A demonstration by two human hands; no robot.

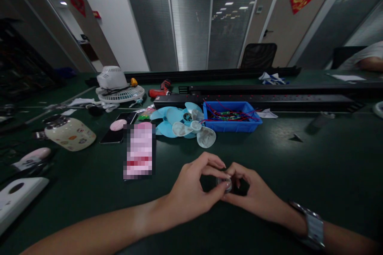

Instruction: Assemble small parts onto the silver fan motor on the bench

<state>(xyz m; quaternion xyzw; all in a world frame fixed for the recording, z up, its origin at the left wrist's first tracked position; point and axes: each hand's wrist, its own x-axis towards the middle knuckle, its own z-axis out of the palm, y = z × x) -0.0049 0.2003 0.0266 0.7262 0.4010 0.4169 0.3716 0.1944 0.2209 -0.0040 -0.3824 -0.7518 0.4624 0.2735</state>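
Low in front of me, my left hand (193, 187) and my right hand (257, 191) meet with the fingertips of both pinched around a small round piece (220, 181). It looks greyish and partly see-through, but the fingers cover most of it, so its exact kind is unclear. Just beyond the hands lie several fan blades: a greyish propeller (196, 127) rests against light blue ones (164, 127). Beside them a blue bin (231, 127) holds red wires and green circuit boards.
To the left are a cream kettle-like container (72, 133), phones (112, 135), a pixelated pink item (139, 155) and a white power strip (20, 199). Further back stand a white fan (115, 83), a red power drill (160, 91) and long black bars (254, 101). Another person's arm (369, 61) shows far right.
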